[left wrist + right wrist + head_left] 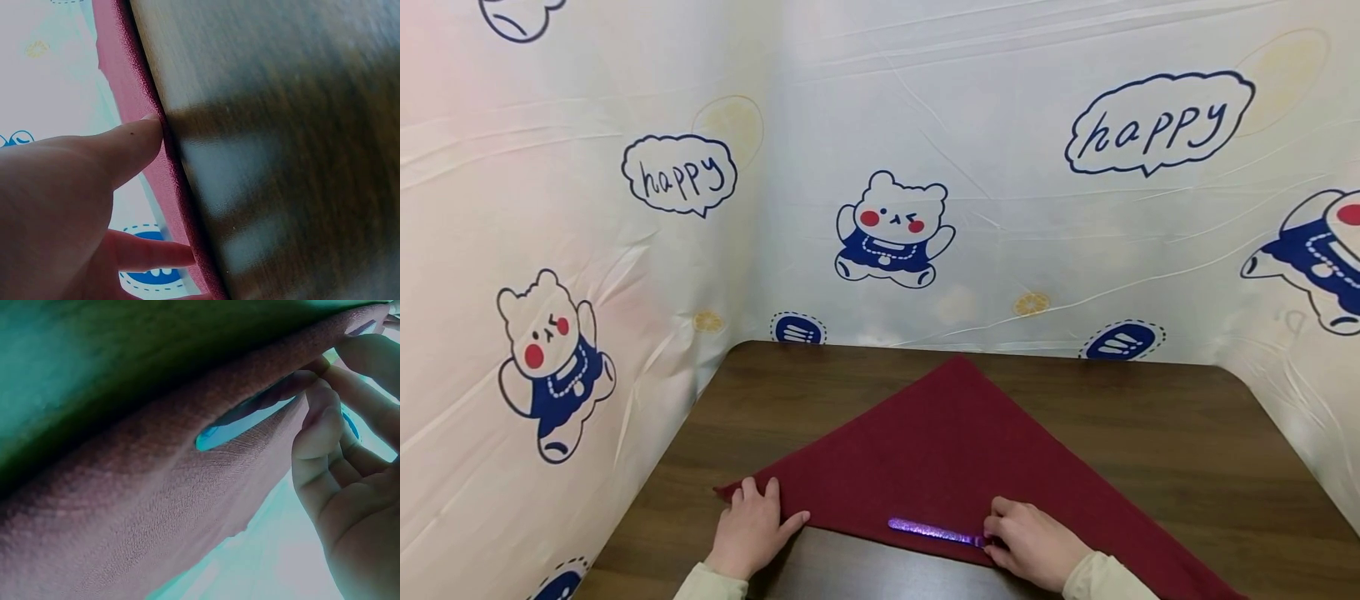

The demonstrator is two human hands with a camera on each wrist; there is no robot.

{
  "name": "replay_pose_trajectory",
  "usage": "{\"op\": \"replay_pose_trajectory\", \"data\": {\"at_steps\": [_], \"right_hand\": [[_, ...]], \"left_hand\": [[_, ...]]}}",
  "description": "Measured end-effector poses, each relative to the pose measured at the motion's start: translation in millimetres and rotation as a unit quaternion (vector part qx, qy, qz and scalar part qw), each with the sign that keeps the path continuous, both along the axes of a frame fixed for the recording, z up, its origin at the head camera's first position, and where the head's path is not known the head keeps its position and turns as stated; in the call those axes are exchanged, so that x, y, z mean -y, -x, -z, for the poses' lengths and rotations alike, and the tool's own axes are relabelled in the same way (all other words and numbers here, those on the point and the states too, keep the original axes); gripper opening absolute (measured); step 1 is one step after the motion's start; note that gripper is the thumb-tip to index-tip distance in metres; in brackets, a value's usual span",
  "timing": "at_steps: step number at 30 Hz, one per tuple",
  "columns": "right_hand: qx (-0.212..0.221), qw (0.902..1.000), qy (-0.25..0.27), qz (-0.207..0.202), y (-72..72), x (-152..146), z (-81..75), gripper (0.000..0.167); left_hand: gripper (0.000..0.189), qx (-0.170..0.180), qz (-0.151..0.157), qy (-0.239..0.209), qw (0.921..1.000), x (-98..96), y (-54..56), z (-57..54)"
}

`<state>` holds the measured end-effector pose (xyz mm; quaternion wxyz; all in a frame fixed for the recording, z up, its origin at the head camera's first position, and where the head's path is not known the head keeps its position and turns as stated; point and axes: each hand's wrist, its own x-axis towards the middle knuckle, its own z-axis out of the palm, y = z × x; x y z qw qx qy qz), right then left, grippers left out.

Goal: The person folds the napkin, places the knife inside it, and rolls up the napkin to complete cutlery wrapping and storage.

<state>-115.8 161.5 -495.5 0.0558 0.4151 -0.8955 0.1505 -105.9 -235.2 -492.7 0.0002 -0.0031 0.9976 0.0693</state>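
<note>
A dark red cloth, folded into a triangle, lies with its peak toward the table's far edge and its long folded edge toward me. My left hand rests on its left corner with fingers spread; the left wrist view shows the thumb at the fold. Along the near edge lies a slim purple glittery stick with a rounded left end. My right hand pinches its right part with curled fingers. In the right wrist view a smooth, shiny blade-like end shows below the fingers.
The brown wooden table has rounded far corners. White curtains printed with bears and "happy" bubbles stand around its back and sides. The cloth's right corner runs to the bottom of the head view.
</note>
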Motion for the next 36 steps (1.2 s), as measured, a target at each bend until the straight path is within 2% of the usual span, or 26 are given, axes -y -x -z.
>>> {"op": "replay_pose_trajectory", "data": {"at_steps": [4,12,17,20,23,26,31,36], "right_hand": [[0.005,1.0,0.0,0.006,-0.7,-1,-0.1,0.013],[0.027,0.9994,-0.01,0.021,-2.8,-3,-0.1,0.014],[0.019,0.9995,-0.007,0.024,-3.9,-9,-0.8,0.012],[0.003,0.9988,-0.001,0.048,-4.5,-16,-0.7,0.014],[-0.019,0.995,-0.007,0.098,-3.7,-27,-0.5,0.018],[-0.023,0.9842,-0.035,0.172,-1.7,-38,-1.6,0.021],[0.049,0.9533,-0.064,0.291,-3.8,-56,-2.9,0.039],[0.136,0.9286,-0.071,0.338,-11.6,-66,-0.9,0.057]], "left_hand": [[0.075,0.0,0.002,0.001,1.0,0.1,0.8,1.3],[0.075,0.021,-0.001,-0.002,0.9998,-0.7,2.1,0.5],[0.075,0.029,-0.001,-0.004,0.9996,-2.0,2.7,0.2],[0.075,0.03,0.0,-0.004,0.9995,-2.8,3.1,-0.3],[0.074,0.029,0.002,-0.004,0.9996,-4.2,3.3,-1.2],[0.07,0.027,0.004,-0.002,0.9996,-6.3,3.2,-3.2],[0.068,0.033,0.021,-0.008,0.9992,-12.6,3.8,-7.5],[0.072,0.038,0.029,-0.034,0.9983,-19.9,5.6,-7.7]]}}
